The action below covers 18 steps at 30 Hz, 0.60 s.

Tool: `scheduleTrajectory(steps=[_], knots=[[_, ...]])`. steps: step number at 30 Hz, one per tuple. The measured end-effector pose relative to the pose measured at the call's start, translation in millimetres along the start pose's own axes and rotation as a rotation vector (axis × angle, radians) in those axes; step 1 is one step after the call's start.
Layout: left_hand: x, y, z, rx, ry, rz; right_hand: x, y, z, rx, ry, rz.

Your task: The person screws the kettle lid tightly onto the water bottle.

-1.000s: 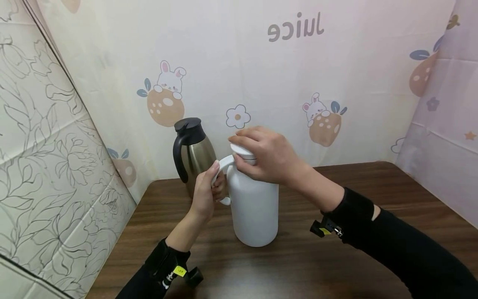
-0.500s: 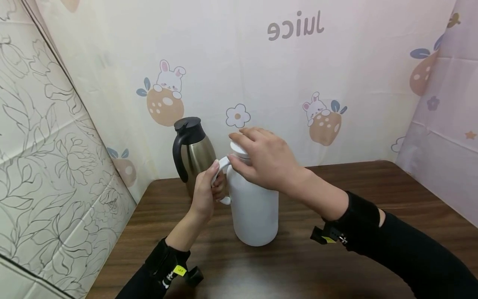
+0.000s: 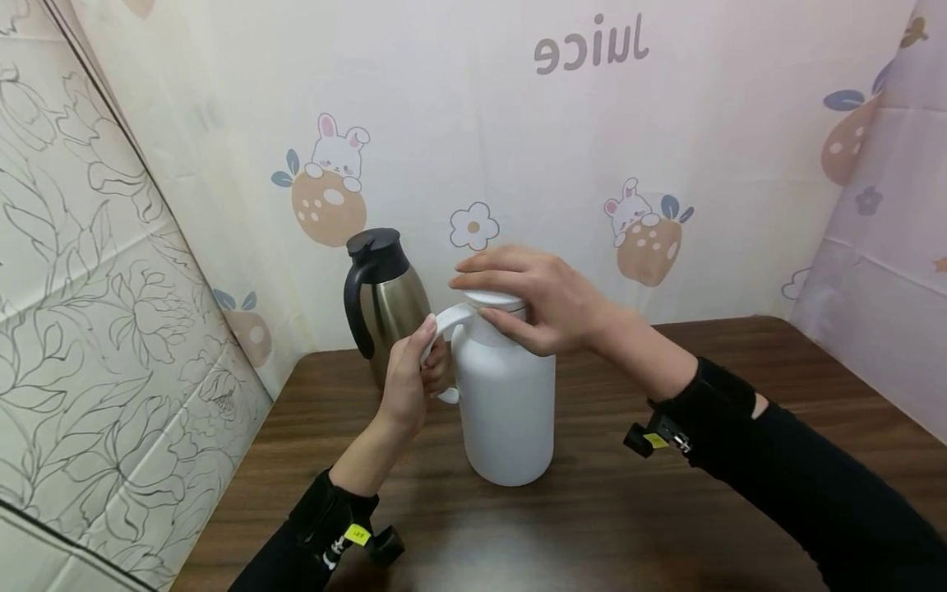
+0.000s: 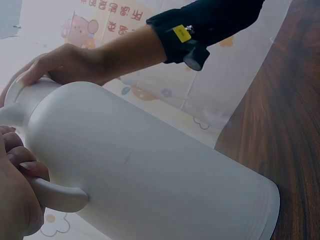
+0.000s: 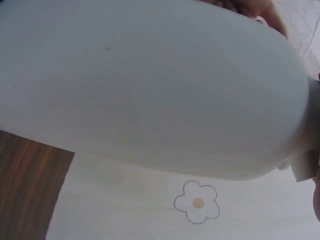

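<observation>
A white thermos jug point(image 3: 506, 419) stands upright on the wooden table, its handle toward the left. My left hand point(image 3: 408, 370) grips that handle point(image 4: 62, 196), fingers wrapped round it and thumb along its upper part. At the top, my right hand point(image 3: 543, 296) holds the white lid point(image 3: 491, 300), with fingers over its far side and thumb at the near edge. The lid sits at the jug's neck. In the right wrist view the jug's body point(image 5: 150, 90) fills most of the picture, and the right hand shows only at the right edge.
Behind and left of the white jug stands a steel thermos jug point(image 3: 395, 300) with a black lid and handle, partly hidden by the left hand. A patterned curtain point(image 3: 414, 99) hangs along the table's point(image 3: 629, 510) back edge, with another at the left.
The right hand has shifted its grip round the lid, sliding toward the near side and then back up, its fingers now straighter over the top. The left hand and jug have stayed in place.
</observation>
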<state>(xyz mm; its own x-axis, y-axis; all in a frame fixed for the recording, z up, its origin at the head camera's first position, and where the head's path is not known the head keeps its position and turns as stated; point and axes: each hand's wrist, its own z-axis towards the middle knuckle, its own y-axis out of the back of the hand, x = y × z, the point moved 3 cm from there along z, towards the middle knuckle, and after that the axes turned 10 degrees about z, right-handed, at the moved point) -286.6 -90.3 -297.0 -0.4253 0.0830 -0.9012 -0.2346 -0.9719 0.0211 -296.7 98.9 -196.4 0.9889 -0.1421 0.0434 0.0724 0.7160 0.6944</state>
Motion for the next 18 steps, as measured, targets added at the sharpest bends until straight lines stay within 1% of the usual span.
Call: scheduleTrajectory(steps=[2, 3, 7, 9, 13, 15, 18], knots=[[0.5, 0.9, -0.4, -0.002, 0.002, 0.004, -1, -2, 0, -0.009, -0.005, 0.003], [0.6, 1.4, -0.5, -0.006, 0.005, 0.002, -1, -4, 0, -0.011, -0.009, -0.013], [-0.2, 0.9, -0.7, -0.021, 0.016, -0.012, 7, -7, 2, -0.033, -0.036, -0.145], [-0.4, 0.8, -1.1, -0.025, 0.018, -0.014, 13, -10, 4, -0.039, -0.075, -0.231], [-0.5, 0.4, -1.6, -0.023, 0.006, 0.003, 23, -16, 7, -0.067, -0.19, -0.351], [-0.7, 0.1, -1.5, -0.021, -0.002, 0.008, 26, -18, 8, -0.083, -0.231, -0.397], [-0.6, -0.4, -1.5, -0.02, -0.003, 0.013, 31, -20, 10, -0.095, -0.271, -0.438]])
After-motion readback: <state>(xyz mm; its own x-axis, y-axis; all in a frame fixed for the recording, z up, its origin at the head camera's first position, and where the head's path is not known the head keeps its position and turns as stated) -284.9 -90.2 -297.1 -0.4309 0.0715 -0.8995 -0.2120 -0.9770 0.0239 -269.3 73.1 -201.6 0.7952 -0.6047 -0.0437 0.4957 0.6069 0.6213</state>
